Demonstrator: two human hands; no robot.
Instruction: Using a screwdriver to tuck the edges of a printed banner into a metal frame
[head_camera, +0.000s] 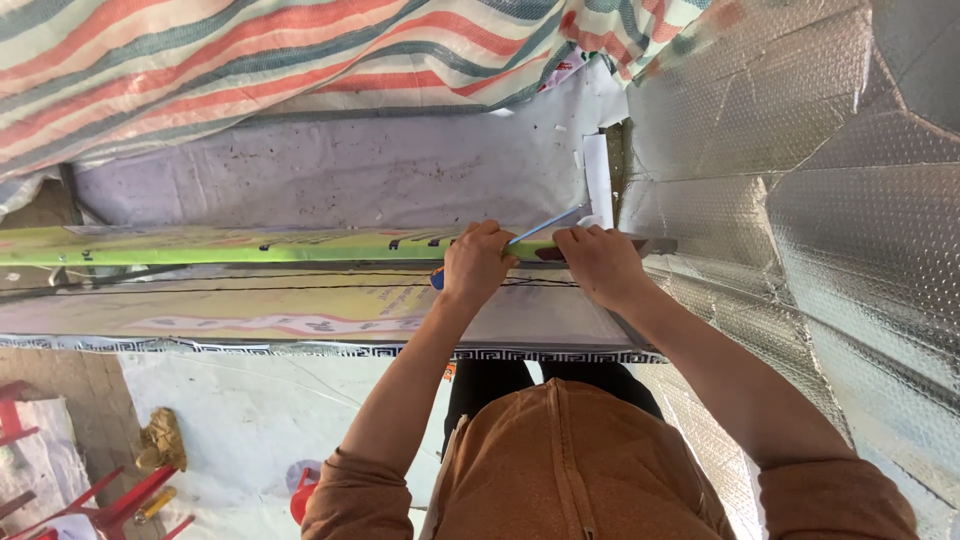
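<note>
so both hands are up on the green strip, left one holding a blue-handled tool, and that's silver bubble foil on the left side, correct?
Not quite: the silver bubble foil is on the right side, not the left, as the head view shows. The rest holds: both the left hand and the right hand are on the green strip, and the left one holds a blue-handled tool.

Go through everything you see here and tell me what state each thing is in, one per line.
Long green printed strip: lying level, pinned at its right end by both hands.
Left hand: closed around a thin blue stick.
Right hand: pressed flat on the strip's end.
Striped red, green and white tarpaulin: draped overhead, sagging.
Silver bubble foil sheet: hung up, creased.
Red plastic stool: tipped over on the ground.
</note>
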